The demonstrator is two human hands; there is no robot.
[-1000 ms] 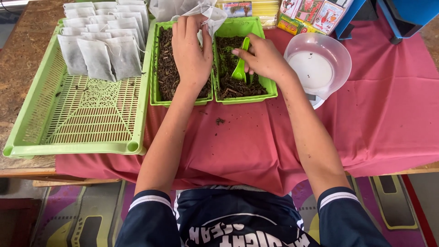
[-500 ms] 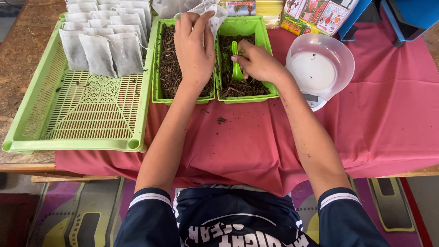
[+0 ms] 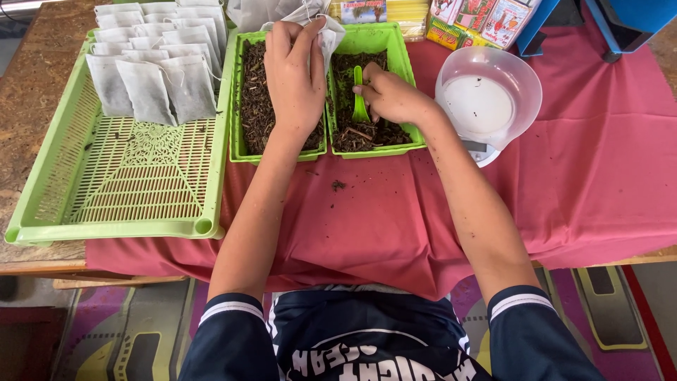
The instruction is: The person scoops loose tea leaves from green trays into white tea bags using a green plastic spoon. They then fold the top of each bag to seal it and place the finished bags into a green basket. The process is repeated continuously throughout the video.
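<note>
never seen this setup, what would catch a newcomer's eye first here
Likely the two green tubs of dark dried leaves at top centre, where the right hand digs a green scoop in and the left hand holds a white bag above. Next, the rows of white sachets in the lattice tray on the left.

A wooden table (image 3: pixel 32 106) carries everything, and a red cloth (image 3: pixel 599 176) covers most of its top, hanging over the near edge. Taking the cloth as the landmark: a large green slatted tray (image 3: pixel 113 226) lies half on its left end and half on bare wood. At the cloth's far middle sit two small green tubs of dark dried leaves, the left tub (image 3: pixel 243 152) and the right tub (image 3: pixel 416 137) side by side and touching. Right of these, on the cloth, stands a white scale with a clear bowl (image 3: pixel 525 95). Loose crumbs (image 3: pixel 338 185) dot the cloth just in front of the tubs.
</note>
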